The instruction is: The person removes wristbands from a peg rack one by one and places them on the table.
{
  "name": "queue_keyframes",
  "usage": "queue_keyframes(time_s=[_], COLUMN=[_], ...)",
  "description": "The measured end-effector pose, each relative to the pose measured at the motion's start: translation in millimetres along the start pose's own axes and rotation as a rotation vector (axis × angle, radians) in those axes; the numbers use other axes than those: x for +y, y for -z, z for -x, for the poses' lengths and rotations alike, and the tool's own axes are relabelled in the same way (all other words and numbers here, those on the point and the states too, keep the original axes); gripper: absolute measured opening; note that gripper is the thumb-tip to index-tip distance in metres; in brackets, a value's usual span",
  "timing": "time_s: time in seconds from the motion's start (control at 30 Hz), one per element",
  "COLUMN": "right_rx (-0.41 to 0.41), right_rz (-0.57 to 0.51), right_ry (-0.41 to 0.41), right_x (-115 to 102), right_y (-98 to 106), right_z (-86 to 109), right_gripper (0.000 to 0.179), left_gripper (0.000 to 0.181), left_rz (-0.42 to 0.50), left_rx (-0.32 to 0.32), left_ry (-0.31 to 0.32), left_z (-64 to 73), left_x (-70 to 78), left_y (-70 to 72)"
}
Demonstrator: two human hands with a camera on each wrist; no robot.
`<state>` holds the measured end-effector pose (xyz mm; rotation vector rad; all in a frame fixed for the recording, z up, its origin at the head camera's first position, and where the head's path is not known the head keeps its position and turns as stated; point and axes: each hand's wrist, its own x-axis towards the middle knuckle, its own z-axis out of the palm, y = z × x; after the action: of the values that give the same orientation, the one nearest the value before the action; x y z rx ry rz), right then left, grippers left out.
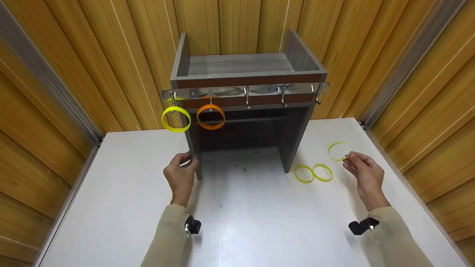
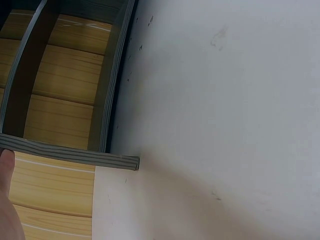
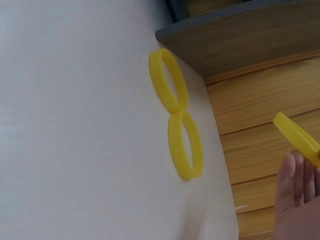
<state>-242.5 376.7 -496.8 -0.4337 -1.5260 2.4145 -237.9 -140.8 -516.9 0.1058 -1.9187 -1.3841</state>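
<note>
A slim yellow ring (image 3: 296, 136), circular with a smooth flat band, was raised above the white surface (image 1: 252, 230) at 3 o'clock in the head view. The right hand (image 1: 365, 172) pinched its rim, forearm toward 11 o'clock. At 8 o'clock, the left hand (image 1: 181, 174) pinched the side panel of the grey shelf unit (image 1: 297, 137). Two matching rings (image 3: 176, 112) lay touching at 4 o'clock. Beyond, the hook rail (image 1: 230, 91) carried an orange ring (image 1: 210, 127) at 10 o'clock.
</note>
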Motion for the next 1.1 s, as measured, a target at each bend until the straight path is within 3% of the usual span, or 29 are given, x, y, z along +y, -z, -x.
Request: queue_keyframes(time_s=[0.47, 0.7, 1.1], right_rx=[0.130, 0.144, 0.146], right_rz=[0.157, 0.229, 0.330], right_ry=[-0.087, -0.123, -0.138], right_x=[14.6, 20.2, 27.1], right_y=[23.2, 28.8, 35.7], right_z=[-9.1, -9.4, -8.8], right_gripper=[0.016, 0.029, 0.035], left_gripper=[0.015, 0.015, 0.012], left_rz=[0.005, 0.029, 0.005], left_rx=[-0.011, -0.004, 0.012], left_ry=[0.022, 0.016, -0.009], left_z=[0.8, 0.2, -0.1], left_x=[-1.5, -1.5, -2.4], left_y=[0.5, 0.4, -0.4])
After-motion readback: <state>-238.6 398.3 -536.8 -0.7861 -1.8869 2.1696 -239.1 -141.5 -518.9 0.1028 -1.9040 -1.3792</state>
